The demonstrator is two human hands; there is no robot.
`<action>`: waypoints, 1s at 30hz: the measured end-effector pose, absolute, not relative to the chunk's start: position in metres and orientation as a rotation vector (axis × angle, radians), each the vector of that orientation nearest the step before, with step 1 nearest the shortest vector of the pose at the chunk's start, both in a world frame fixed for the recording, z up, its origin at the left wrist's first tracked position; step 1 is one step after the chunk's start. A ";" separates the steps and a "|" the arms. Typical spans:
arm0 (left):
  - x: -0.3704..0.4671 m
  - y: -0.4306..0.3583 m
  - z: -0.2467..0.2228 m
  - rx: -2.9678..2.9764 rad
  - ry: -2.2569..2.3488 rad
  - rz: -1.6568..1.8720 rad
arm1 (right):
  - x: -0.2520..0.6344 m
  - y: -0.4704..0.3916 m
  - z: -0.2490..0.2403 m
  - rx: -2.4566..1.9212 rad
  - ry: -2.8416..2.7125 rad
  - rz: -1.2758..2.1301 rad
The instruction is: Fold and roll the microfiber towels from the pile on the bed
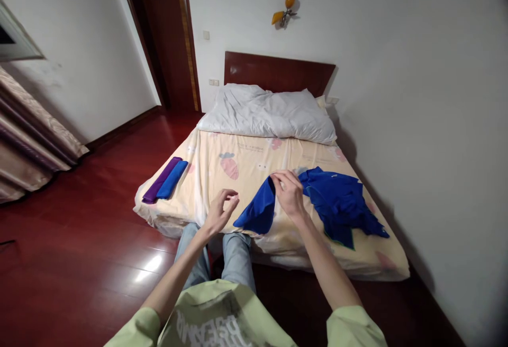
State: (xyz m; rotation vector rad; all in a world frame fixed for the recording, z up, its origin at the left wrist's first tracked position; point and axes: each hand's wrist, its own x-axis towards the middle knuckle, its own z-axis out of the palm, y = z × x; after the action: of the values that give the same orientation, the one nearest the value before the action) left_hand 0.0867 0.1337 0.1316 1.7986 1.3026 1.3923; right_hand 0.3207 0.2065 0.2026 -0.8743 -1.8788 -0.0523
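My right hand (289, 192) pinches the upper edge of a blue cloth (260, 209), which hangs down onto the front of the bed. Left of that cloth, my left hand (221, 210) hovers with thumb and fingers curved apart, holding nothing. A heap of crumpled blue cloths (341, 199) lies to the right of my right hand. On the left side of the bed rest two folded cloths side by side, a purple one (162, 180) and a blue one (173, 180).
The bed (214, 183) wears a pale yellow patterned sheet, with a grey-white quilt (265, 114) bunched near the brown headboard (278, 72). A white wall (420, 125) stands close on the right. Curtains (35, 140) hang at the left above the dark red floor (79, 241).
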 end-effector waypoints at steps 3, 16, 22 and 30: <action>0.098 0.130 0.144 1.795 1.133 1.290 | 0.291 0.195 0.195 -0.896 -2.009 -0.055; 0.033 0.128 0.174 1.642 1.505 1.711 | 0.225 0.195 0.197 -0.590 -2.044 0.828; -0.017 0.125 0.248 1.882 1.474 1.822 | 0.182 0.183 0.185 -0.453 -1.859 1.467; -0.064 0.099 0.289 1.990 1.539 2.053 | 0.183 0.191 0.187 -0.411 -2.358 1.092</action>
State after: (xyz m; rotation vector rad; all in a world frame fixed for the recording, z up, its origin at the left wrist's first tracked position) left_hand -0.0638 0.0994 0.2890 1.9899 1.5395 2.0526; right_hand 0.1831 0.1906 0.1867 -0.4112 -2.3575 1.0916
